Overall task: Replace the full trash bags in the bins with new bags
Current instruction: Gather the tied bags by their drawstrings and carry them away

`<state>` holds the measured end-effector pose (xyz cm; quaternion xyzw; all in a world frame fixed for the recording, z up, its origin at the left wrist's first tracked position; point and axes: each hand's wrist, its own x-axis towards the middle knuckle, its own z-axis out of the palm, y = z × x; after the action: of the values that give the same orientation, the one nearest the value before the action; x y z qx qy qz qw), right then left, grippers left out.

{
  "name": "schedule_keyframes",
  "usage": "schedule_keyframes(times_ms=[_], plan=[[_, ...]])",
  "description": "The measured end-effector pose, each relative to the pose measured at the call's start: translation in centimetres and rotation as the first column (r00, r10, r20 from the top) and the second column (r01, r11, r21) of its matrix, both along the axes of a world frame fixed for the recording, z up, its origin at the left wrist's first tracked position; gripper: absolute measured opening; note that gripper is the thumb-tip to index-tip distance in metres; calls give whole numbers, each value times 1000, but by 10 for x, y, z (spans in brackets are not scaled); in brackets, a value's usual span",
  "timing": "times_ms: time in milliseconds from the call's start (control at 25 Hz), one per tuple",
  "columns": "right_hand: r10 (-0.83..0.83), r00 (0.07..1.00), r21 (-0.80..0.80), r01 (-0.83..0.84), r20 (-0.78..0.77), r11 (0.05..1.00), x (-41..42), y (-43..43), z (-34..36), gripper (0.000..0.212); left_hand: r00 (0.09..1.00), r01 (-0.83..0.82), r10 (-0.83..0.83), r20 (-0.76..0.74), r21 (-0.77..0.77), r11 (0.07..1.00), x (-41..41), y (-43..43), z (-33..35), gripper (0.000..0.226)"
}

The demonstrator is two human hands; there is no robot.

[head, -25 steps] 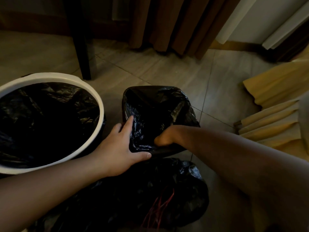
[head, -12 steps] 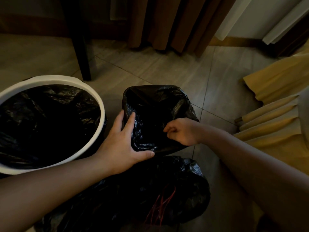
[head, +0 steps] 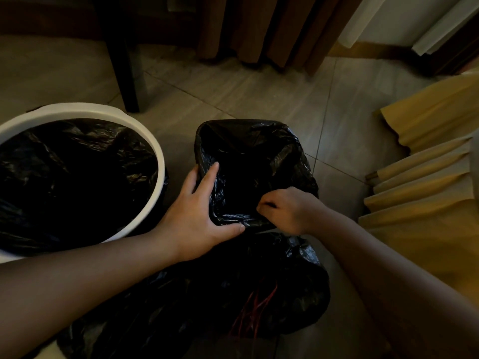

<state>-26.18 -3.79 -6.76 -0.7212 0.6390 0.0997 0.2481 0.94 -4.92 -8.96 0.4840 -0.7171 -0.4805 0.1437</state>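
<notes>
Bag (head: 255, 149) rim in right grip (head: 287, 211), seemingly

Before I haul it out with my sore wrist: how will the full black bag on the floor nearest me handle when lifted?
The full black bag will probably be floppy: its thin film lies crumpled and slumped. It looks bulky, so possibly heavy. The glossy plastic may slip.

Glossy crinkled plastic bag (head: 259, 151); smooth white plastic bin (head: 145, 130).
</notes>
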Motion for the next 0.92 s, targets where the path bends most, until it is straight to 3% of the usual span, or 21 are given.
schedule_keyframes(times_ms=[160, 360, 520, 600, 720, 800, 840, 920], plan=[[15, 1000, -128, -15, 3, 992, -3, 1, -8, 37, 994, -48, 49, -99, 12, 999, -10, 1, -6, 129], [-34, 999, -284, 30, -11, 958, 6, 12, -3, 30, 982, -174, 177, -60, 51, 983, -25, 18, 6, 122], [-10, 977, -463, 110, 214, 879, 19, 33, 21, 19, 966, -260, 259, 16, 87, 962, -26, 49, 33, 104], [-46, 962, -491, 178, 268, 853, 26, 50, 43, 22, 956, -293, 288, 58, 87, 952, -18, 59, 52, 80], [-227, 931, -280, 308, 286, 909, 34, 89, 76, 21, 914, -397, 383, 131, 105, 912, -2, 74, 88, 25], [-447, 840, -55, 485, 308, 873, 33, 124, 92, 16, 857, -505, 464, 224, 186, 843, 9, 94, 114, 9], [-608, 726, 92, 615, 322, 783, 33, 142, 96, 14, 823, -560, 503, 263, 234, 794, 14, 109, 126, 9], [-867, 417, 370, 787, 272, 495, 36, 176, 100, 13, 778, -628, 552, 302, 332, 704, 24, 148, 149, 12]])
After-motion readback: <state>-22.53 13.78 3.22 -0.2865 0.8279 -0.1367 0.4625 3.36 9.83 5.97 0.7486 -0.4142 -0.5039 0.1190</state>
